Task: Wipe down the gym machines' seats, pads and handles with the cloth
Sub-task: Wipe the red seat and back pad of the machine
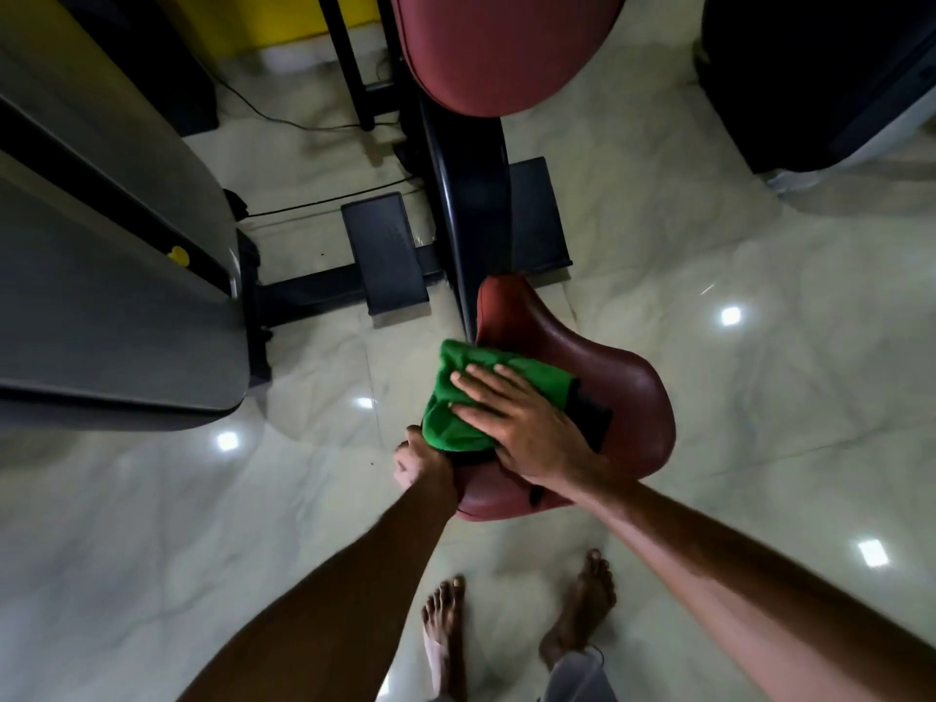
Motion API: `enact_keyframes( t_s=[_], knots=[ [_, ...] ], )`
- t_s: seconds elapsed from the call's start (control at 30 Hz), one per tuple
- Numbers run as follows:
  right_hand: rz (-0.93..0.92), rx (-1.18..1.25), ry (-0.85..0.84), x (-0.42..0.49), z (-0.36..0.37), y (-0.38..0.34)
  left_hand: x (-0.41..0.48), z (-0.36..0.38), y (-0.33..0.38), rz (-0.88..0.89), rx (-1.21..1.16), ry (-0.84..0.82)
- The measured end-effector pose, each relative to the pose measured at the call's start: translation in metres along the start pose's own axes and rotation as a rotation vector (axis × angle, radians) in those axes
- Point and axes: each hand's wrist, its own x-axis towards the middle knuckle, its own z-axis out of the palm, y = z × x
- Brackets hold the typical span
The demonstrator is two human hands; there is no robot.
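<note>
A dark red padded seat (623, 392) of a gym machine sits in the middle of the view. A green cloth (456, 397) lies over its left side. My right hand (527, 428) presses flat on the cloth, fingers spread and pointing left. My left hand (418, 461) grips the seat's left edge just under the cloth, fingers curled around the rim. A second dark red pad (501, 48), the backrest or chest pad, stands higher at the top of the view on the same black frame (476, 210).
Two black footplates (387, 250) lie on the glossy tiled floor (759, 347) beyond the seat. A grey machine shroud (101, 245) fills the left side. A black machine base (820, 73) stands top right. Cables run across the floor. My bare feet (582, 610) stand below the seat.
</note>
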Motion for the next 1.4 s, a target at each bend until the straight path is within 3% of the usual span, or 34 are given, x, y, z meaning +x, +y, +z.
enact_keyframes(
  t_s=[0.07, 0.17, 0.23, 0.37, 0.47, 0.57, 0.6, 0.7, 0.73, 0.83, 0.9, 1.03, 1.1, 1.2, 1.23, 1.33, 1.4],
  knots=[
    [-0.066, -0.027, -0.012, 0.011, -0.011, 0.027, 0.001, 0.001, 0.000, 0.041, 0.019, 0.000],
    [0.228, -0.047, 0.120, 0.041, -0.018, 0.047, 0.001, 0.002, 0.004, -0.005, 0.050, 0.050],
    [0.302, -0.010, 0.131, 0.049, -0.009, 0.025, 0.003, 0.001, 0.004, -0.035, 0.031, 0.070],
    [-0.016, -0.003, -0.025, 0.029, -0.004, 0.023, 0.004, 0.000, 0.001, 0.002, 0.018, 0.069],
    [0.226, -0.058, 0.101, 0.044, -0.016, 0.053, 0.003, 0.002, 0.003, -0.019, 0.024, 0.083],
    [0.541, -0.006, 0.220, 0.058, -0.009, 0.026, 0.001, 0.002, 0.004, -0.030, 0.007, 0.087],
    [0.527, -0.003, 0.209, 0.053, -0.004, 0.013, 0.000, 0.002, 0.003, -0.025, 0.010, 0.093],
    [0.252, -0.058, 0.065, 0.017, -0.002, 0.007, 0.001, 0.002, 0.002, -0.013, 0.009, 0.107],
    [0.252, -0.066, 0.074, 0.011, -0.006, 0.020, 0.001, 0.002, 0.003, -0.012, 0.009, 0.112],
    [0.632, -0.017, 0.269, 0.021, -0.017, 0.048, -0.003, 0.004, 0.004, -0.020, -0.022, 0.108],
    [0.742, 0.021, 0.352, 0.030, -0.017, 0.038, -0.001, 0.003, 0.004, -0.010, -0.002, 0.100],
    [0.413, -0.064, 0.068, -0.024, -0.010, 0.016, 0.007, 0.004, 0.001, 0.016, -0.022, 0.051],
    [0.495, -0.090, 0.068, -0.038, -0.018, 0.035, 0.014, 0.008, -0.003, 0.013, -0.019, 0.047],
    [0.819, -0.098, 0.199, -0.024, -0.020, 0.041, 0.008, 0.006, -0.001, 0.019, 0.003, 0.120],
    [0.798, -0.097, 0.191, -0.023, -0.016, 0.034, 0.005, 0.005, 0.000, 0.012, 0.017, 0.126],
    [0.495, -0.076, 0.075, -0.058, -0.006, 0.015, 0.007, 0.004, -0.001, 0.008, 0.055, 0.128],
    [0.458, -0.112, 0.074, -0.076, -0.014, 0.037, 0.007, 0.005, -0.002, 0.024, 0.062, 0.125]
  ],
)
